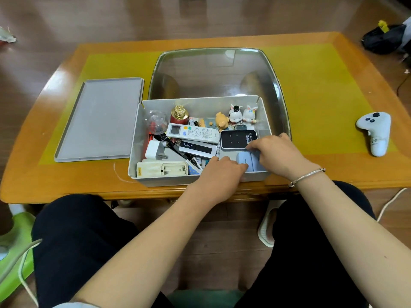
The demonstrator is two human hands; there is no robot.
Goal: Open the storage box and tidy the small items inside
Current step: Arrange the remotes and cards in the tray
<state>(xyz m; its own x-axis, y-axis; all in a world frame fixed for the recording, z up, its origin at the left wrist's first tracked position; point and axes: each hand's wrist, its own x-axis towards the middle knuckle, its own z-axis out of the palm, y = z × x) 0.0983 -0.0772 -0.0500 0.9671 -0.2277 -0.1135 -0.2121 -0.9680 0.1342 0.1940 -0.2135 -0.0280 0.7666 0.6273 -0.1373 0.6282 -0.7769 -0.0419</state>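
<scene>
The grey storage box [200,101] stands open at the table's near edge, its lid [100,118] lying flat to the left. Inside are a white remote [193,132], a black-faced device [238,138], a BENTE box [198,148], a white plug [154,150], a battery charger [162,168], a red jar [179,115] and small figurines [242,114]. Both hands reach into the right front corner. My left hand [220,176] and my right hand [278,150] hold a pale blue-white small box [246,160] between them.
A white game controller [375,132] lies at the table's right. A glass inset [213,72] sits behind the box. The wooden table [322,85] has a yellow mat. A green stool [15,241] stands by my left knee; a black bag [382,38] is on the floor far right.
</scene>
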